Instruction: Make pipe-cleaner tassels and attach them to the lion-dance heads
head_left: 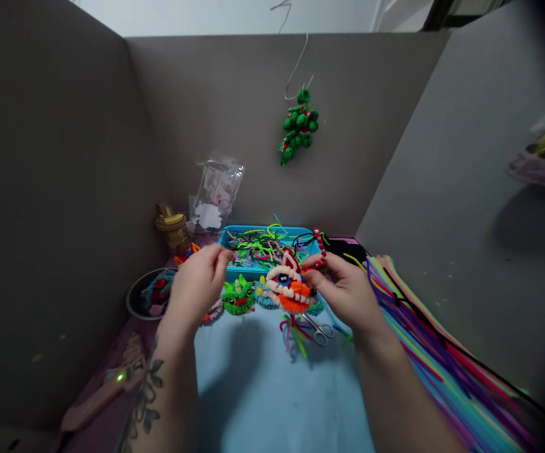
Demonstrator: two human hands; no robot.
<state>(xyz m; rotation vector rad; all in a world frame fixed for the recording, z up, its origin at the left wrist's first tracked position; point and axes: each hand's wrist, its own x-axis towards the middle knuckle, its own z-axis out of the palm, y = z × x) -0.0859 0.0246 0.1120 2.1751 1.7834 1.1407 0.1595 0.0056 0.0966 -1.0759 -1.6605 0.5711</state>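
My right hand point(347, 290) grips a white and orange pipe-cleaner animal head point(287, 286) at its right side. The head has a blue eye, a pointed ear and an orange mouth, and is held above the blue mat. Off to the left, my left hand point(197, 283) is raised with thumb and fingers pinched together. Whatever it pinches, if anything, is too small to make out. Between the hands sits a green pipe-cleaner head point(238, 296), with a light-blue one point(263, 294) partly hidden behind the held head. Small scissors point(322, 332) lie below my right hand.
A blue tray point(222, 274) of pipe-cleaner scraps stands at the back. Long pipe cleaners point(423, 340) lie along the right. A glue gun point(105, 393) with a green light and a bowl point(135, 308) are left. A green ornament point(300, 126) hangs on the back panel.
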